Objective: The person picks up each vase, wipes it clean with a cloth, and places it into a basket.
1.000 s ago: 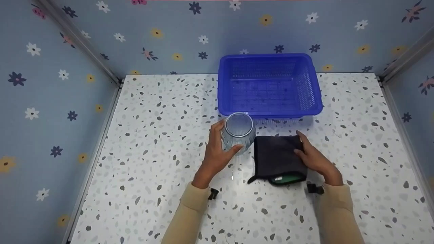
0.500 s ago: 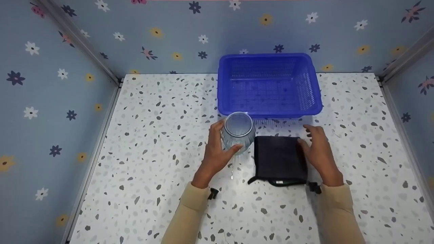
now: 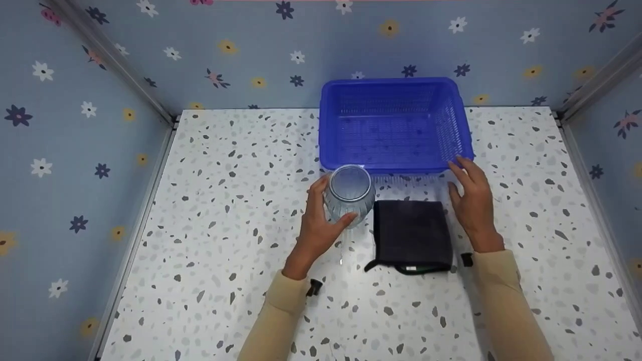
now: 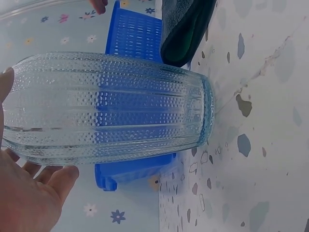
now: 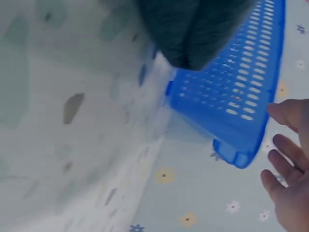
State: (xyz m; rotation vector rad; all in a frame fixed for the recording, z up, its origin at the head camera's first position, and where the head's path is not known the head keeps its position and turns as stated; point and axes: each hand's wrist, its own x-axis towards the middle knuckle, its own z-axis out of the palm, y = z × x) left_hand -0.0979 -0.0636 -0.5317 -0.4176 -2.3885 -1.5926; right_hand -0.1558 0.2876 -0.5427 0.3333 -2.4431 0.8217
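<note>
My left hand (image 3: 318,225) holds a clear ribbed glass jar (image 3: 351,200), thumb on the near side and fingers round the far left. The left wrist view shows the jar's dimpled glass (image 4: 120,106) upright, its base at the tabletop. A folded dark cloth (image 3: 412,233) with black edging lies just right of it; a bit of green shows at its near edge. My right hand (image 3: 474,200) hovers right of the cloth with relaxed fingers, its fingertips close to the front right corner of the blue basket (image 3: 401,169). Whether they touch the rim is unclear.
The perforated plastic basket stands behind the jar and cloth, against the flowered back wall (image 3: 251,55). Flowered side panels with metal edging bound the speckled white tabletop (image 3: 225,210) at left and right.
My right hand has let go of the cloth's right edge and moved away, up to the basket's front right corner. The cloth now lies flatter. My left hand stays on the jar.
</note>
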